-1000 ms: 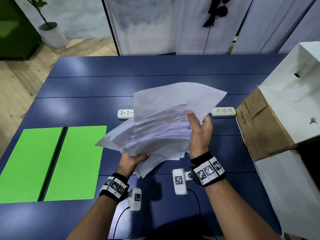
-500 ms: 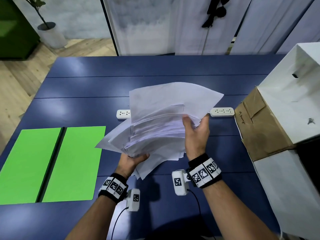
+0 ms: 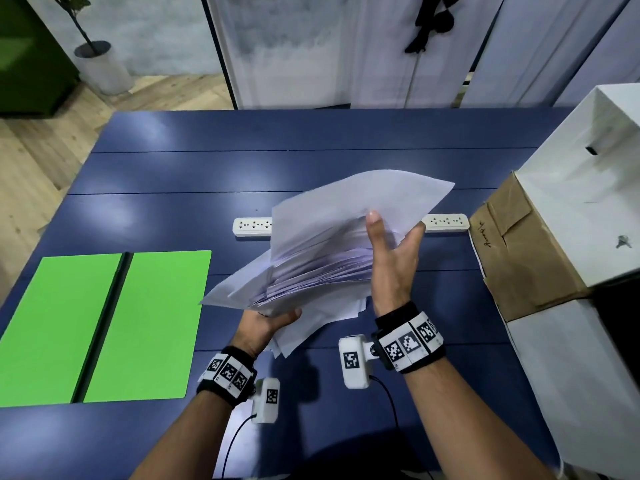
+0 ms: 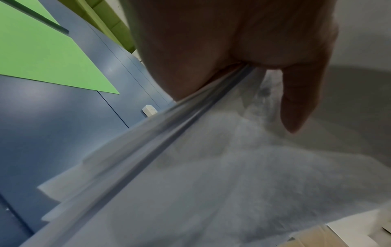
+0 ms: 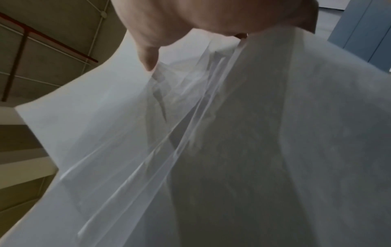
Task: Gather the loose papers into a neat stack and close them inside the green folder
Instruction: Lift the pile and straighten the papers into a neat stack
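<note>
A loose, uneven stack of white papers point(image 3: 329, 247) is held above the blue table point(image 3: 173, 202), tilted and fanned out at its edges. My left hand point(image 3: 273, 318) grips its lower near edge from below; in the left wrist view the thumb point(image 4: 296, 100) lies on the papers point(image 4: 211, 167). My right hand point(image 3: 391, 247) holds the right edge, thumb on the near face and fingers behind; in the right wrist view its thumb point(image 5: 148, 55) rests on the sheets point(image 5: 232, 142). The green folder point(image 3: 104, 323) lies open and flat at the left, with nothing on it.
Two white power strips point(image 3: 252, 226) point(image 3: 446, 222) lie on the table behind the papers. A brown cardboard flap point(image 3: 519, 254) and large white boxes point(image 3: 588, 202) fill the right side. A potted plant point(image 3: 100, 67) stands on the floor beyond the table.
My right hand has shifted its hold on the stack's right edge, the thumb now higher. The sheets have fanned a little more. The left hand and the folder have stayed put.
</note>
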